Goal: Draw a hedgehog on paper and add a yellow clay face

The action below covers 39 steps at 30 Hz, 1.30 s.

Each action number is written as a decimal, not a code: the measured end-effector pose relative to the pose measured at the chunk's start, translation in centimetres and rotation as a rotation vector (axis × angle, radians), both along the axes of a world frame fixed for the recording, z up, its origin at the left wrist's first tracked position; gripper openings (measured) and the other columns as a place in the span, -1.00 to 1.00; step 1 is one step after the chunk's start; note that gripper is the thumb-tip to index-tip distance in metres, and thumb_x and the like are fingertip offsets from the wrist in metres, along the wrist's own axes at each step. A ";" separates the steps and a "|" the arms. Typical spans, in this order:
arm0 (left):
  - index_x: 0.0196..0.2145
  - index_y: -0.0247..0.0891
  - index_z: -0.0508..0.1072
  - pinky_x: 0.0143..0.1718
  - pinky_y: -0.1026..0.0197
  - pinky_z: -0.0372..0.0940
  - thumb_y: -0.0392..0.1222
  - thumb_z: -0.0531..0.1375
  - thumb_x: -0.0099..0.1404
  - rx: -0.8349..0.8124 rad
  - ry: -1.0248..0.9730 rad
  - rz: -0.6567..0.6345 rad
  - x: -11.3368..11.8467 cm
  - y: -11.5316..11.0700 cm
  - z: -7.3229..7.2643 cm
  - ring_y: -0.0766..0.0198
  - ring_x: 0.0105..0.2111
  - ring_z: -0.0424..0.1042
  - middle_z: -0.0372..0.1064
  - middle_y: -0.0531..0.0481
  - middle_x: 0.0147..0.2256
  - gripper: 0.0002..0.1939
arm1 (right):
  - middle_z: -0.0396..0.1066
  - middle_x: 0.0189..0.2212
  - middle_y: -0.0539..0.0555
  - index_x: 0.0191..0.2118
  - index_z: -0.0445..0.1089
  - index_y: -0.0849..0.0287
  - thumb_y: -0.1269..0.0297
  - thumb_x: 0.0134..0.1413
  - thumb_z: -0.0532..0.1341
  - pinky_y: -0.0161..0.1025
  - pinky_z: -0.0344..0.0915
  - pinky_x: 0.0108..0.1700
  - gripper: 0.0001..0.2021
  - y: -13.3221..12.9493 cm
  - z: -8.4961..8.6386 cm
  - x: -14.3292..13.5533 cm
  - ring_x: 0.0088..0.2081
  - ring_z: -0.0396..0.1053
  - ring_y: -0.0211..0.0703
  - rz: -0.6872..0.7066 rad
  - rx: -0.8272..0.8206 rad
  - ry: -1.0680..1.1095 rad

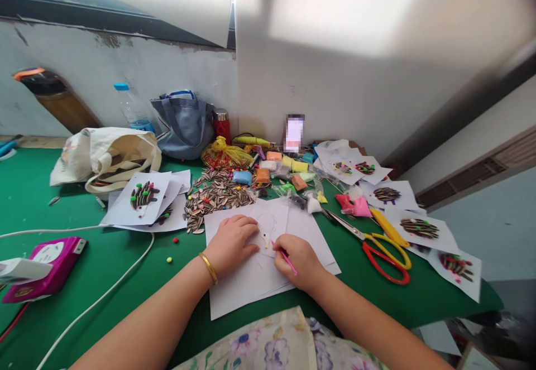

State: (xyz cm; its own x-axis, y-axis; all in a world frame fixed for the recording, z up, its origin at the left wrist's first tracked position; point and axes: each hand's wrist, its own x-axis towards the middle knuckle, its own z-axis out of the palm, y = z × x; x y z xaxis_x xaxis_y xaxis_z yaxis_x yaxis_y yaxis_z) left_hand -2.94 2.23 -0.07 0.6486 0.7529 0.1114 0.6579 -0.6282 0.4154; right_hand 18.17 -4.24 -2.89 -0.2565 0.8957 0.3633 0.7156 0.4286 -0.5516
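Note:
My left hand (235,240), a gold bangle at its wrist, lies flat on white paper (234,292), fingers stretched toward a pencil-like outline drawing. In my right hand (298,258) is a thin pink stick-like tool (288,262), gripped like a pen; its exact kind is too small to tell. Its tip is near the pointed lower end of the drawing (267,227), where a small dark dot and a yellowish bit show. More white sheets (307,236) lie under the drawing. Beyond my left hand spreads a pile of striped sunflower seeds (221,197).
Scissors (383,253) with red and yellow handles lie to the right, near seed-decorated cards (419,227). Packets of coloured clay (299,166) sit behind the paper, before a propped phone (293,134). At left are a cloth bag (104,155), finished cards (144,200) and a magenta power strip (50,269) with a white cable (109,283).

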 end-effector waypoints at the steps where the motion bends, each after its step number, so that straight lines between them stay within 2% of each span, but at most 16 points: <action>1: -0.11 -0.11 0.48 0.10 -0.03 0.14 -0.13 0.31 0.19 -0.002 -0.005 0.004 0.0 0.0 0.0 0.03 0.08 0.30 0.42 -0.04 0.03 -0.71 | 0.40 -0.45 0.01 -0.35 0.32 0.14 0.52 -0.03 0.09 -0.30 0.23 -0.32 -0.84 0.1 0.1 0.2 -0.40 0.35 -0.18 -0.016 0.011 -0.002; 6: -0.12 -0.12 0.46 0.11 -0.02 0.13 -0.15 0.32 0.18 -0.012 -0.019 0.004 0.0 0.0 0.0 0.05 0.06 0.32 0.43 -0.03 0.01 -0.71 | 0.44 -0.31 0.10 -0.11 0.33 0.18 0.44 0.16 0.09 -0.21 0.25 -0.22 -0.81 1.1 0.1 2.0 -0.29 0.37 -0.08 -0.138 0.060 -0.125; 8: -0.09 -0.12 0.45 0.12 -0.02 0.13 -0.15 0.32 0.18 -0.013 -0.022 -0.004 0.0 0.1 0.0 0.06 0.06 0.33 0.43 -0.03 0.01 -0.67 | 0.43 -0.32 0.12 -0.15 0.35 0.18 0.45 0.19 0.08 -0.19 0.23 -0.21 -0.84 1.6 0.0 3.0 -0.28 0.35 -0.06 -0.166 0.065 -0.223; 12: -0.03 -0.12 0.44 0.14 -0.03 0.14 -0.18 0.32 0.19 -0.022 -0.019 -0.027 0.0 0.3 0.1 0.06 0.07 0.34 0.43 -0.04 0.04 -0.63 | 0.39 -0.31 0.15 -0.25 0.42 0.17 0.57 0.13 0.10 -0.18 0.17 -0.22 -0.79 2.1 0.0 4.7 -0.25 0.30 -0.04 -0.232 0.052 -0.428; 15: 0.00 -0.14 0.44 0.18 -0.06 0.14 -0.23 0.31 0.20 -0.044 -0.008 -0.042 -0.1 0.5 0.2 0.06 0.10 0.33 0.40 -0.07 0.08 -0.61 | 0.38 -0.29 0.17 -0.12 0.47 0.15 0.60 0.05 0.13 -0.17 0.16 -0.22 -0.67 2.3 0.2 5.4 -0.22 0.29 -0.01 -0.281 0.040 -0.513; 19: 0.08 -0.11 0.39 0.30 -0.13 -0.01 -0.32 0.25 0.23 -0.094 -0.001 -0.090 -0.5 0.9 0.3 0.09 0.18 0.29 0.36 -0.07 0.14 -0.55 | 0.39 -0.27 0.20 0.03 0.44 0.18 0.55 0.05 0.14 -0.10 0.19 -0.17 -0.59 2.3 0.6 5.8 -0.19 0.30 0.04 -0.370 0.054 -0.509; 22: 0.14 -0.11 0.34 0.33 -0.13 -0.07 -0.38 0.19 0.26 -0.110 -0.014 -0.121 -0.8 1.1 0.1 0.13 0.22 0.24 0.31 -0.08 0.18 -0.50 | 0.43 -0.11 0.20 0.05 0.43 0.17 0.45 0.11 0.16 -0.02 0.19 0.01 -0.63 2.1 1.0 5.5 -0.04 0.31 0.08 -0.289 0.064 -0.423; 24: 0.15 -0.13 0.33 0.33 -0.10 -0.04 -0.39 0.14 0.28 -0.080 -0.032 -0.098 -0.7 1.0 0.0 0.14 0.23 0.22 0.27 -0.10 0.22 -0.50 | 0.37 0.07 0.20 0.13 0.36 0.15 0.31 0.13 0.21 0.04 0.13 0.14 -0.58 1.9 1.1 5.1 0.11 0.25 0.11 -0.199 0.033 -0.375; 26: 0.16 -0.17 0.32 0.30 -0.08 0.03 -0.32 0.12 0.30 -0.018 -0.046 -0.030 -0.3 0.5 -0.1 0.10 0.24 0.20 0.22 -0.16 0.24 -0.53 | 0.25 0.21 0.21 0.25 0.22 0.16 0.16 0.11 0.26 0.08 0.08 0.22 -0.41 1.7 1.1 4.8 0.21 0.17 0.14 -0.162 -0.036 -0.362; 27: 0.18 -0.21 0.31 0.29 -0.09 0.06 -0.21 0.16 0.30 0.017 -0.043 0.009 0.1 0.1 -0.2 0.05 0.24 0.19 0.20 -0.21 0.24 -0.52 | 0.21 0.24 0.23 0.29 0.15 0.17 0.10 0.09 0.28 0.10 0.07 0.23 -0.33 1.6 1.0 4.7 0.23 0.15 0.15 -0.164 -0.077 -0.366; 28: 0.20 -0.24 0.28 0.28 -0.14 0.04 -0.05 0.23 0.25 0.048 -0.029 0.043 0.5 -0.3 -0.3 -0.02 0.26 0.15 0.16 -0.26 0.26 -0.41 | 0.18 0.27 0.23 0.32 0.11 0.18 0.07 0.07 0.28 0.11 0.07 0.24 -0.27 1.5 1.0 4.6 0.25 0.14 0.16 -0.173 -0.115 -0.374; 30: 0.26 -0.28 0.20 0.30 -0.25 -0.06 0.24 0.32 0.05 0.067 0.029 0.104 1.6 -1.3 -0.6 -0.16 0.31 0.02 0.02 -0.34 0.32 -0.07 | 0.14 0.29 0.23 0.34 0.06 0.17 0.04 0.06 0.29 0.11 0.07 0.25 -0.23 1.4 1.0 4.4 0.26 0.12 0.15 -0.184 -0.173 -0.392; 32: 0.31 -0.29 0.12 0.30 -0.33 -0.18 0.35 0.35 -0.10 0.054 0.099 0.116 2.7 -2.2 -0.9 -0.25 0.33 -0.07 -0.08 -0.40 0.34 0.14 | 0.13 0.30 0.22 0.35 0.04 0.15 0.05 0.07 0.28 0.11 0.07 0.26 -0.22 1.5 1.1 4.4 0.28 0.11 0.13 -0.192 -0.199 -0.403; 34: 0.32 -0.26 0.10 0.29 -0.38 -0.25 0.37 0.35 -0.13 0.041 0.143 0.129 3.4 -2.8 -1.1 -0.29 0.35 -0.14 -0.10 -0.40 0.35 0.18 | 0.13 0.30 0.21 0.36 0.02 0.12 0.07 0.09 0.27 0.11 0.07 0.26 -0.23 1.6 1.1 4.5 0.28 0.11 0.12 -0.199 -0.214 -0.406; 39: 0.35 -0.17 0.03 0.30 -0.34 -0.27 0.19 0.37 -0.05 0.025 0.133 0.142 3.5 -3.0 -1.0 -0.21 0.36 -0.14 -0.12 -0.32 0.37 0.11 | 0.15 0.29 0.19 0.35 0.05 0.12 0.14 0.10 0.29 0.10 0.07 0.26 -0.27 1.8 0.7 6.2 0.28 0.11 0.11 -0.207 -0.238 -0.410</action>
